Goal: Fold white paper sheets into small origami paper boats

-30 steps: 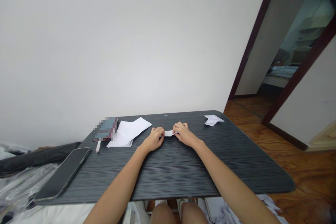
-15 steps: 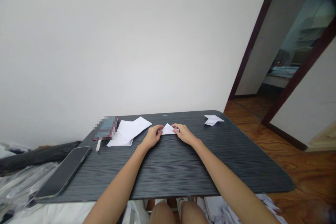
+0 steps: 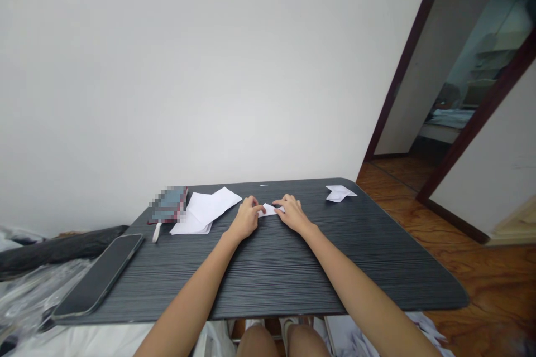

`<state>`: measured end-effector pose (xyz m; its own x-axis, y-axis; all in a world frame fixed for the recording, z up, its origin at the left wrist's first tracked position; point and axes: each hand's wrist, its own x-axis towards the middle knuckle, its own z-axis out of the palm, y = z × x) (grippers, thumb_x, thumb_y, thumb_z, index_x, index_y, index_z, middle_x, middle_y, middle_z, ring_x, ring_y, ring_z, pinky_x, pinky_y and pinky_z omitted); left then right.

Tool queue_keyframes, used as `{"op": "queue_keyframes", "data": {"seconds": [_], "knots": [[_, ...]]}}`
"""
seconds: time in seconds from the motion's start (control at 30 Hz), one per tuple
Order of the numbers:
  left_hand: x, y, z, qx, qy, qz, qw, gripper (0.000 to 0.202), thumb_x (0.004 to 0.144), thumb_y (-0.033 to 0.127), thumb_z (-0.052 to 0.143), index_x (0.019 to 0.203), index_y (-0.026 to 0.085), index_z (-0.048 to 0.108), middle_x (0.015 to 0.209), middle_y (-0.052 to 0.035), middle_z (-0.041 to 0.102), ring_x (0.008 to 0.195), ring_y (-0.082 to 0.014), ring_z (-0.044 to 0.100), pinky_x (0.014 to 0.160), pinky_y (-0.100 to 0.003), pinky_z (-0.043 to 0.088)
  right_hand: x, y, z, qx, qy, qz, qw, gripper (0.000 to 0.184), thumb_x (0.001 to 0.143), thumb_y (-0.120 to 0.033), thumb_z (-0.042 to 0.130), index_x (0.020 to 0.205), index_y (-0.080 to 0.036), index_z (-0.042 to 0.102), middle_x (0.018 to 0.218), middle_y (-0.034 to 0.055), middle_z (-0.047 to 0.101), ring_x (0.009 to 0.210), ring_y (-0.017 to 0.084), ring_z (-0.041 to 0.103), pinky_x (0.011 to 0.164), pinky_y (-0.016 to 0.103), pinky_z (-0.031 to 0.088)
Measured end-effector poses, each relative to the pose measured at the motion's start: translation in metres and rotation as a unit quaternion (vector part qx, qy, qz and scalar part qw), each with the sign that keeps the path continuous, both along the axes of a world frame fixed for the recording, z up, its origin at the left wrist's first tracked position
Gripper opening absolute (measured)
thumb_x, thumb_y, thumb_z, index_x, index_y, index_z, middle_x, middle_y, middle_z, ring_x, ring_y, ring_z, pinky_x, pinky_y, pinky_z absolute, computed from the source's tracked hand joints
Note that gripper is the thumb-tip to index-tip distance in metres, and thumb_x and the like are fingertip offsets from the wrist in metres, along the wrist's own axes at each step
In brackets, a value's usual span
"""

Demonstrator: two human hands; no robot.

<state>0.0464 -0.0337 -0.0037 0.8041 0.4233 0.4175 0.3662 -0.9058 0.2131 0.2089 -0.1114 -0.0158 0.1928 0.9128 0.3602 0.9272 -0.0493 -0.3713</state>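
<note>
A plain white wall (image 3: 251, 67) is rising behind a dark, finely streaked counter (image 3: 276, 273). A phone (image 3: 100, 276) is lying along the counter's left edge, at its near corner. Loose white sheets (image 3: 205, 209) are overlapping farther back, and a booklet (image 3: 170, 204) (pixelation is hiding most of its cover) is sitting just left of them. The left hand (image 3: 246, 218) is curling partway, its thumb touching the left end of a small folded paper; whether it is pinching, I cannot tell. The right hand (image 3: 293, 215) is staying half spread, thumb and forefinger parting at the paper's other end. A white folded piece (image 3: 340, 193) is resting apart, toward the far right corner. The small folded paper (image 3: 268, 210) is lying on the counter between the hands.
</note>
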Motion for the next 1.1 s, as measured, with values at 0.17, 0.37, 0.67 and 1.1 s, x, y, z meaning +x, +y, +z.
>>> {"op": "queue_keyframes", "data": {"seconds": [0.17,0.37,0.67,1.1], "knots": [[0.001,-0.008,0.006,0.025,0.071,-0.091,0.993,0.038,0.075,0.004,0.032,0.099,0.019,0.057,0.087,-0.0058,0.047,0.081,-0.0152,0.044,0.075,-0.029,0.037,-0.003,0.000,-0.001,-0.001,-0.005,-0.051,0.999,0.027,0.077,-0.033,0.046,0.102,-0.028,0.054,0.092,0.0066,0.045,0.089,0.020,0.037,0.075,0.035,0.028],[-0.004,-0.011,0.011,0.003,0.049,-0.069,0.996,0.028,0.070,0.004,0.036,0.078,0.012,0.061,0.084,-0.0077,0.050,0.080,-0.0156,0.048,0.077,-0.026,0.039,-0.003,-0.001,-0.001,-0.001,0.001,-0.097,0.995,0.027,0.077,-0.024,0.043,0.101,-0.030,0.055,0.096,0.0069,0.044,0.090,0.021,0.035,0.075,0.037,0.025],[-0.022,0.001,0.001,-0.042,-0.037,-0.029,0.998,0.019,0.073,0.012,0.042,0.068,0.012,0.061,0.084,-0.0077,0.051,0.076,-0.0147,0.050,0.072,-0.027,0.041,0.001,-0.003,0.001,0.002,0.025,-0.074,0.997,0.027,0.083,-0.027,0.033,0.093,-0.029,0.059,0.095,0.0049,0.048,0.091,0.019,0.037,0.076,0.035,0.023],[-0.030,0.007,0.004,-0.059,0.008,-0.015,0.998,0.025,0.075,0.023,0.045,0.092,0.022,0.064,0.106,-0.0045,0.055,0.097,-0.0197,0.048,0.085,-0.033,0.035,-0.003,0.004,-0.002,-0.041,0.085,-0.050,0.994,0.024,0.063,-0.039,0.059,0.082,-0.024,0.056,0.098,0.0025,0.048,0.099,0.022,0.036,0.081,0.038,0.020]]}}
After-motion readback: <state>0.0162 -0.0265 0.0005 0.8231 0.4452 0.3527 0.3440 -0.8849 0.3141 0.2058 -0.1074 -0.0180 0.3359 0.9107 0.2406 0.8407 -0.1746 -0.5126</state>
